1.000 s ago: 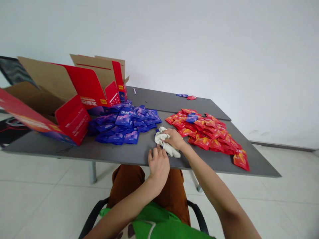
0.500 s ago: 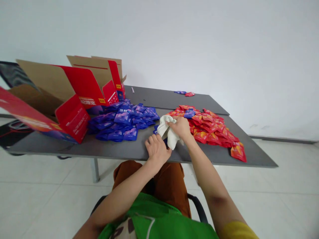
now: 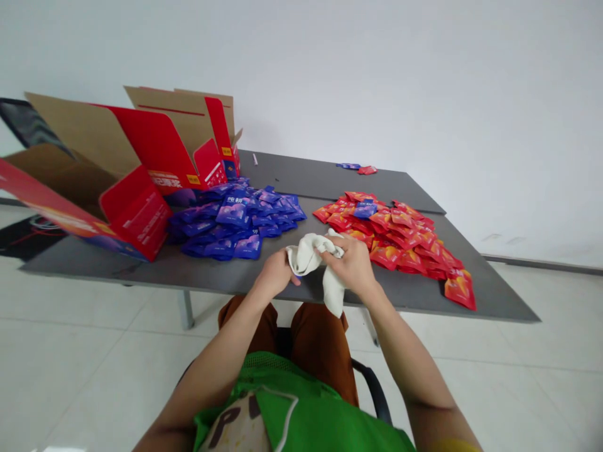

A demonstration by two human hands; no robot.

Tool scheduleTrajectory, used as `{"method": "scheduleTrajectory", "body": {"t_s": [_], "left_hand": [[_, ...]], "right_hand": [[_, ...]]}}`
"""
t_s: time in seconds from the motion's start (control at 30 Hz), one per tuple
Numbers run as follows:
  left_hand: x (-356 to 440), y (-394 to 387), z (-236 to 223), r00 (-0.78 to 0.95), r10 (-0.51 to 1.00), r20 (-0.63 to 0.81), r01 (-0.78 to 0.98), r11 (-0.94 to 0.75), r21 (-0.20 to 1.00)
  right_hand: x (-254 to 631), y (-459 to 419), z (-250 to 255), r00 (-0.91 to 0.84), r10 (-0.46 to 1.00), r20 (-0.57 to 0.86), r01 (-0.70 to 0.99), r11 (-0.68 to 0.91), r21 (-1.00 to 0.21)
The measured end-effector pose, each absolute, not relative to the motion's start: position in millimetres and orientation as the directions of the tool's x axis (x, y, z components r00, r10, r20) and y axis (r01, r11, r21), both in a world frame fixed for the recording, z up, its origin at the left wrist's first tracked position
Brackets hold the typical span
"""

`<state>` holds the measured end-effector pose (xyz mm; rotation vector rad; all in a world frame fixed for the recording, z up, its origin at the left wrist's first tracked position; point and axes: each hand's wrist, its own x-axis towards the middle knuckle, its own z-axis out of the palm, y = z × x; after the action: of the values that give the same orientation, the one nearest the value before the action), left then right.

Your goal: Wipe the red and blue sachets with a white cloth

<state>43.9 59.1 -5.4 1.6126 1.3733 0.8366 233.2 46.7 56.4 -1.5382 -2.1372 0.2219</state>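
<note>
Tabletop point(image 3: 306, 181), viewed from where I stand: dark grey, in two sections meeting along a lengthwise seam; open red cartons point(image 3: 141, 221) stand at the seated person's left end; a heap of blue packets point(image 3: 235, 216) lies close beside them; a heap of red packets point(image 3: 405, 238) lies toward the right end, well apart from the blue; near the far edge, a small pen-like item point(image 3: 255, 159) lies behind the blue heap.

Open red cardboard boxes with brown insides point(image 3: 151, 141) stand on the left end of the dark grey, flat-topped table point(image 3: 211, 274). A small, pale, stick-shaped object point(image 3: 255, 159) lies toward the table's far side, with a plain white wall point(image 3: 377, 75) behind. A curved black chair armrest point(image 3: 375, 390) shows at the table's near side.
</note>
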Motion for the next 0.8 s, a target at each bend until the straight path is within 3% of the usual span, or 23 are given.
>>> {"method": "scheduleTrajectory", "body": {"t_s": [0.1,0.2,0.3,0.4,0.5,0.67,0.8], "left_hand": [[33.3,59.4,-11.0,0.204,0.977,-0.059,0.299,-0.005,0.954],[35.5,60.1,-5.2,0.141,0.988,-0.064,0.488,-0.013,0.872],[41.8,61.7,3.5,0.051,0.998,-0.046,0.708,-0.004,0.706],[47.2,60.4,5.3,0.014,0.999,0.045,0.81,-0.037,0.586],[50.0,54.7,-0.7,-0.079,0.993,0.092,0.781,0.004,0.625],[48.5,52.9,-11.5,-0.105,0.986,0.129,0.635,-0.034,0.772],[44.8,58.0,-10.6,-0.095,0.992,0.081,0.605,-0.006,0.796]], "right_hand": [[209.3,55.7,32.6,-0.339,0.897,0.282,0.792,0.434,-0.429],[186.2,62.8,17.4,-0.32,0.927,0.195,0.845,0.372,-0.384],[179.4,77.3,14.2,-0.207,0.972,0.113,0.922,0.232,-0.31],[192.4,89.6,17.3,-0.056,0.996,0.074,0.972,0.071,-0.222],[204.0,83.3,18.4,-0.007,0.995,0.103,0.979,0.027,-0.2],[186.3,60.5,9.5,-0.256,0.939,0.232,0.923,0.308,-0.23],[181.0,75.4,12.3,-0.122,0.981,0.153,0.966,0.153,-0.21]]}}
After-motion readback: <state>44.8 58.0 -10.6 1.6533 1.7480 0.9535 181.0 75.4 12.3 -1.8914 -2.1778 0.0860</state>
